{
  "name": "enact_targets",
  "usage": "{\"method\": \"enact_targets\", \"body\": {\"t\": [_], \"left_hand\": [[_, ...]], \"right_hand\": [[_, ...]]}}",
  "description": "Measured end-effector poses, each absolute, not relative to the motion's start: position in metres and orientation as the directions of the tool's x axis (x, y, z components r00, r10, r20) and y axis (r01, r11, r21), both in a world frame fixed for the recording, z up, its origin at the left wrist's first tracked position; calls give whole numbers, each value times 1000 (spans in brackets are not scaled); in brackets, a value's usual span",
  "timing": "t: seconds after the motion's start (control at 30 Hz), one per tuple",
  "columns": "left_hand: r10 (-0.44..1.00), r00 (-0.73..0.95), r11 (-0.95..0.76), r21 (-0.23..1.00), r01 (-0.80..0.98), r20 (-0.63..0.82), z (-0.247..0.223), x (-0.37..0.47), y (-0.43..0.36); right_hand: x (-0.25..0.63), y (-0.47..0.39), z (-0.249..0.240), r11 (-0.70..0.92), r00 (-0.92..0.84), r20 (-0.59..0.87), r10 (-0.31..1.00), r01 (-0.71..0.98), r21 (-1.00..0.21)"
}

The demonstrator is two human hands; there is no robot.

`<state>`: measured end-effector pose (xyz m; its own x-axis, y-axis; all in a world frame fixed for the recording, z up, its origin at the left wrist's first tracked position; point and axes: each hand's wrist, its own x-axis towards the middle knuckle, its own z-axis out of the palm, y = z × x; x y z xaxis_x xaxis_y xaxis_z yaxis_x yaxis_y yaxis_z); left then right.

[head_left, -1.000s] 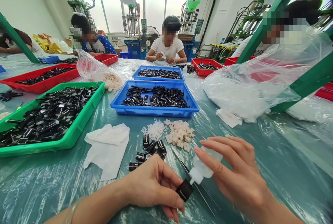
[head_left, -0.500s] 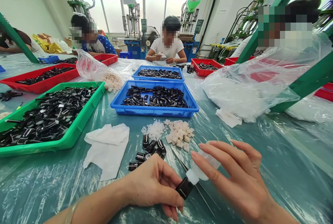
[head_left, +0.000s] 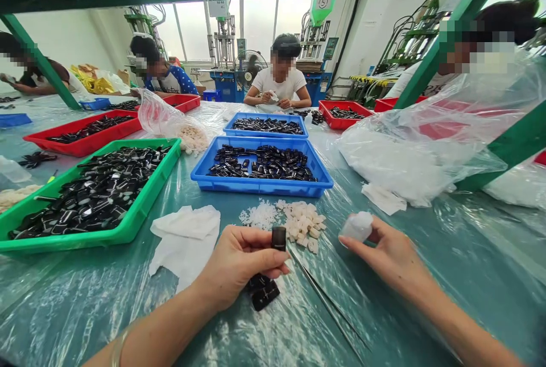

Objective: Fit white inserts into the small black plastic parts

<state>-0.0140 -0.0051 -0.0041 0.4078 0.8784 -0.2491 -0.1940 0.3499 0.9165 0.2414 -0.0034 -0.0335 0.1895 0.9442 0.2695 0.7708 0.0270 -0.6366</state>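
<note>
My left hand (head_left: pixel 249 262) pinches a small black plastic part (head_left: pixel 278 238) between thumb and fingers, holding it upright above the table. To the right, my right hand (head_left: pixel 384 242) grips a translucent white squeeze bottle (head_left: pixel 357 227), tilted, apart from the black part. A pair of metal tweezers (head_left: pixel 326 299) lies between my hands. More black parts (head_left: pixel 263 294) rest under my left hand, partly hidden by it. Just beyond are a pile of small clear-white pieces (head_left: pixel 261 214) and a pile of cream-coloured blocks (head_left: pixel 305 223). A white cloth (head_left: pixel 187 242) lies left of my left hand.
A blue tray (head_left: pixel 260 186) of black parts stands ahead, with another blue tray (head_left: pixel 267 133) behind it. At left is a full green tray (head_left: pixel 123 234). A large clear plastic bag (head_left: pixel 418 156) lies at right near a green frame post (head_left: pixel 507 148). Several people sit around the table.
The bottle in my right hand has moved right, away from the black part its tip was at. My left hand has raised the part and turned it upright. The camera view has shifted slightly.
</note>
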Motion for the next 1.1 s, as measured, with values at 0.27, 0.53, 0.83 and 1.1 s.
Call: {"method": "enact_targets", "body": {"t": [0.27,0.53,0.83,1.1], "left_hand": [[929,304,303,907,-292,-212,5,-27,5],[938,283,286,911,-298,-202,7,-31,7],[938,281,285,914,-287,-204,3,-31,9],[917,329,313,917,-248,-224,1,-28,7]], "right_hand": [[247,7,-47,-52,193,121,974,704,-708],[244,-5,-30,-13,275,287,918,742,-671],[209,-29,-31,634,-411,648,641,759,-145],[203,-20,-58,608,-491,434,755,773,-184]]}}
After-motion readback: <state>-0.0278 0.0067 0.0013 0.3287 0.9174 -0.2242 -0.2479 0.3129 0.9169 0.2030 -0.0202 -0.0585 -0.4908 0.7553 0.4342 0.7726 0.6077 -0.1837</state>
